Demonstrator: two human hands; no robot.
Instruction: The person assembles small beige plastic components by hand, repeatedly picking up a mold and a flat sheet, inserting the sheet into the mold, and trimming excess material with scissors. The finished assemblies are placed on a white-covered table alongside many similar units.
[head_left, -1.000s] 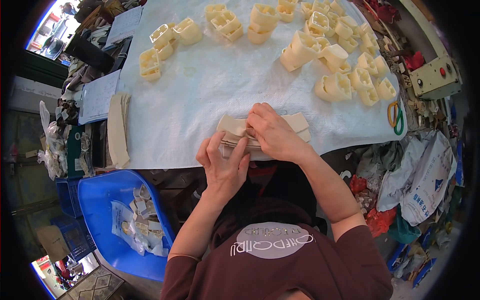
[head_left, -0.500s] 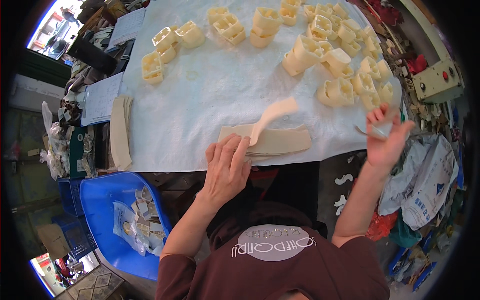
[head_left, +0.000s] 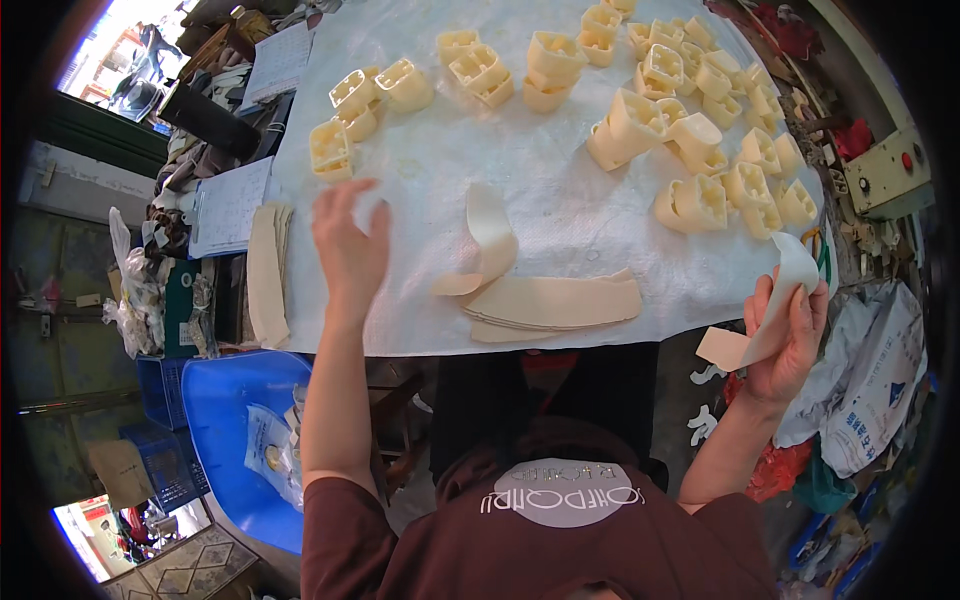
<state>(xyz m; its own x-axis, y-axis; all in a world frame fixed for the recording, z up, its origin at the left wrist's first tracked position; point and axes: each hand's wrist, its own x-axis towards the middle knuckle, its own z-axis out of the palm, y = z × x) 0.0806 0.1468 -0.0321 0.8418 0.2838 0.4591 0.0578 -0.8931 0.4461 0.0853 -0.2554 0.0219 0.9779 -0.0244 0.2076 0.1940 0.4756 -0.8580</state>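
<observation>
My left hand (head_left: 350, 245) hovers over the left side of the table with its fingers apart and nothing in them. Just beyond its fingertips stands a cream hollow block with inner compartments (head_left: 330, 150). Near the table's right edge, my right hand (head_left: 790, 345) grips a pale, curling strip (head_left: 772, 325) between thumb and fingers. A loose S-curved strip (head_left: 490, 235) rests against the left end of a stack of flat beige strips (head_left: 560, 302) near the front edge. A second stack of strips (head_left: 267, 285) lies by the left edge.
Many more cream hollow blocks (head_left: 690, 205) cluster at the far right, some stacked. A blue tub (head_left: 230, 400) with scraps stands below the table's left front. Papers (head_left: 232, 208) and a dark cylinder (head_left: 208, 120) line the left side; white sacks (head_left: 870, 370) lie at the right.
My left hand has let go of a strip at the stack and moved left and farther out. That strip now lies loose. The strip in my right hand now shows clearly; the view has shifted slightly.
</observation>
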